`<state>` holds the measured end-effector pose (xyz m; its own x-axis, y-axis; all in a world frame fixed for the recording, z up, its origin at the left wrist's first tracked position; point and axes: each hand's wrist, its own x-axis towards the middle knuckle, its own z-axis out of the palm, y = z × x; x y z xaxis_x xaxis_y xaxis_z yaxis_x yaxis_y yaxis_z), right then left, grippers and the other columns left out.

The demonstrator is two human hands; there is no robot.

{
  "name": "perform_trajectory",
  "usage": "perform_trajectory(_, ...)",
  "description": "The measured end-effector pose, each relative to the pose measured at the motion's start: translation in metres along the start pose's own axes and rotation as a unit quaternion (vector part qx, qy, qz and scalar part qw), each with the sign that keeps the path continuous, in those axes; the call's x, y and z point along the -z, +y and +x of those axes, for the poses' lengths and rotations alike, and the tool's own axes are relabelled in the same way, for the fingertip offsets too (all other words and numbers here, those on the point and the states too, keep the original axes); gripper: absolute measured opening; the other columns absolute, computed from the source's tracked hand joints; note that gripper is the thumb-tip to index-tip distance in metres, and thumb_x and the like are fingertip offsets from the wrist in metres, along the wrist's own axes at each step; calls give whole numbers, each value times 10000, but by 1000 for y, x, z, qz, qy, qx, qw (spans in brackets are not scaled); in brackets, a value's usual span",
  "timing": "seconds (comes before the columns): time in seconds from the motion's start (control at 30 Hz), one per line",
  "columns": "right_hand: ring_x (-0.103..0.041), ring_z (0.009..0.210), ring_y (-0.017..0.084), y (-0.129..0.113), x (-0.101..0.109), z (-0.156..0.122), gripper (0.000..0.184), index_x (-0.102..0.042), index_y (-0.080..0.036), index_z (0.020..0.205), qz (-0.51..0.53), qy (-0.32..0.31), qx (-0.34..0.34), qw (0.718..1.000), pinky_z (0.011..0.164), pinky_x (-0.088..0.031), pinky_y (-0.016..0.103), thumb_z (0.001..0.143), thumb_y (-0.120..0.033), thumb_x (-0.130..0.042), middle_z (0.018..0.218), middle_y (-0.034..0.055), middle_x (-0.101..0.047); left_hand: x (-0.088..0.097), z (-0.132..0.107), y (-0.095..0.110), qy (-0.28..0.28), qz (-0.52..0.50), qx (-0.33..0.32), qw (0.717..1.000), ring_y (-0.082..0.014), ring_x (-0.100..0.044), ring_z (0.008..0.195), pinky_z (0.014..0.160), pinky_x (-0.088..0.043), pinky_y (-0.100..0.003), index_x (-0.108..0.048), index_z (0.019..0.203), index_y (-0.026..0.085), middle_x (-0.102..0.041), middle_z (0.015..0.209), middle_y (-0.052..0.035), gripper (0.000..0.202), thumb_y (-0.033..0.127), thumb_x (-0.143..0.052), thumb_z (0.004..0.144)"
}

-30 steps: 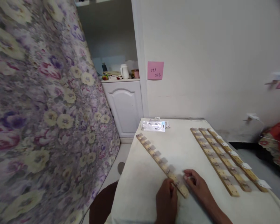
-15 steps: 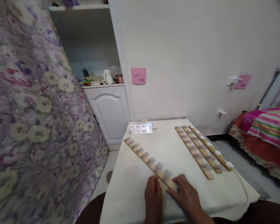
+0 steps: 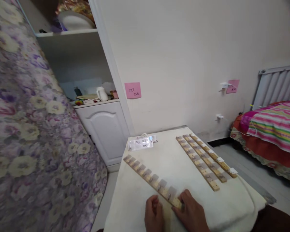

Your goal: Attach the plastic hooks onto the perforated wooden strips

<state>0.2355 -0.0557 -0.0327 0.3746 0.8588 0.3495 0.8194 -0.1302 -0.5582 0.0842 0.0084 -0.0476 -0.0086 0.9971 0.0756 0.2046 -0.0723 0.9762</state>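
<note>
A long wooden strip [image 3: 147, 175] with small metal hooks lies diagonally across the white cloth-covered table [image 3: 174, 161]. My left hand [image 3: 154, 215] rests with curled fingers beside the strip's near end. My right hand [image 3: 190, 213] pinches that near end with thumb and fingers. Three more wooden strips [image 3: 203, 161] lie side by side on the table's right part, some with white tabs. A clear plastic packet [image 3: 140, 143] of small metal parts sits at the far left corner.
A floral mattress [image 3: 33, 135] leans at the left. A white cabinet [image 3: 103, 127] with a jug and clutter stands behind. A pink note [image 3: 132, 90] sticks on the wall. A bed with a striped blanket [image 3: 275, 124] and a radiator are at the right.
The camera has tilted up and swung right, bringing the bed and radiator into view. Both hands stay at the strip's near end, the right one now closer on it.
</note>
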Motion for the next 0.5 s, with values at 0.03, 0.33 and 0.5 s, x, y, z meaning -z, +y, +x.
perform_trajectory(0.03, -634, 723, 162, 0, 1, 0, 105, -526, -238, 750, 9, 1, -2, 1000, 625, -482, 236, 724, -285, -617, 793, -4, -591, 2, 1, -4, 6, -35, 27, 999, -243, -669, 886, 821, -533, -357, -588, 952, 156, -689, 915, -94, 411, 446, -641, 665)
perform_trajectory(0.33, -625, 667, 134, 5, 16, -10, 105, -494, -246, 745, 48, 41, 38, 997, 582, -490, 204, 733, -281, -591, 758, -19, -562, 0, 9, 29, -8, -420, 235, 877, -229, -655, 1050, 972, -495, -345, -568, 973, 155, -709, 992, -132, 209, 163, -585, 765)
perform_trajectory(0.5, -575, 567, 108, 15, -1, -24, 95, -466, -252, 745, 47, 94, 70, 992, 506, -448, 186, 743, -272, -559, 711, -39, -520, 0, 21, 40, -61, -432, 258, 862, -238, -664, 1021, 994, -475, -360, -644, 878, 133, -730, 955, -111, 165, 80, -553, 751)
